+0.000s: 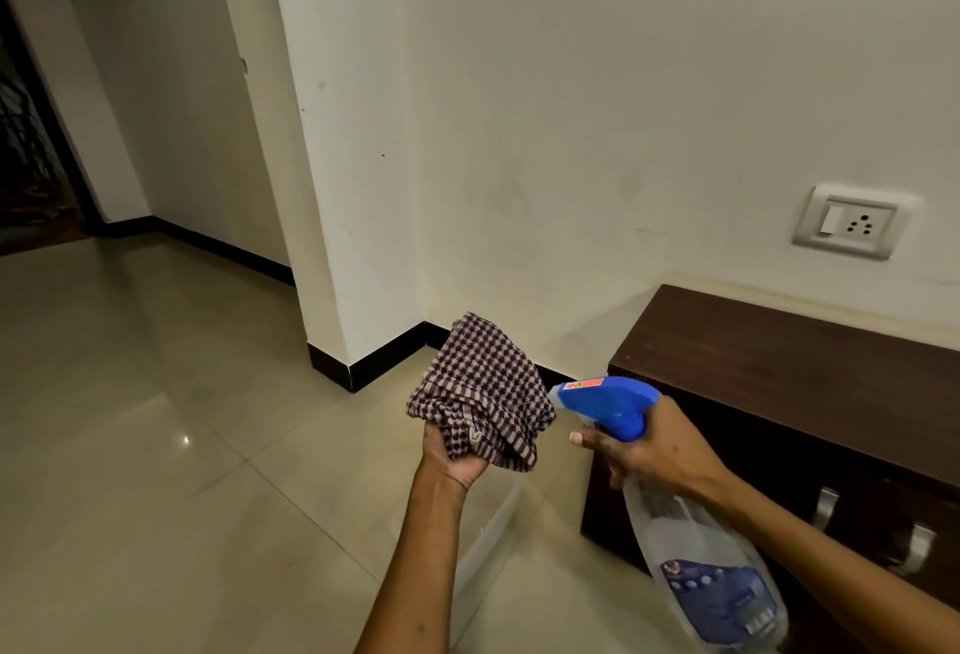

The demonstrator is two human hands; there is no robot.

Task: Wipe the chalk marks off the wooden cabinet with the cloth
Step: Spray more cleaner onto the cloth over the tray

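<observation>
Left hand [453, 461] grips the bunched cloth [480, 393], held left of the cabinet [789, 341]. Right hand [652, 451] clasps the spray bottle [691, 539], nozzle toward cloth. Cabinet cut off at right; chalk marks not discernible.

It was a home, a bare room: glossy floor tiles [156, 393] ran up to a low wooden cabinet [789, 367], with a wall socket [852, 222] just above it on painted plaster.
</observation>
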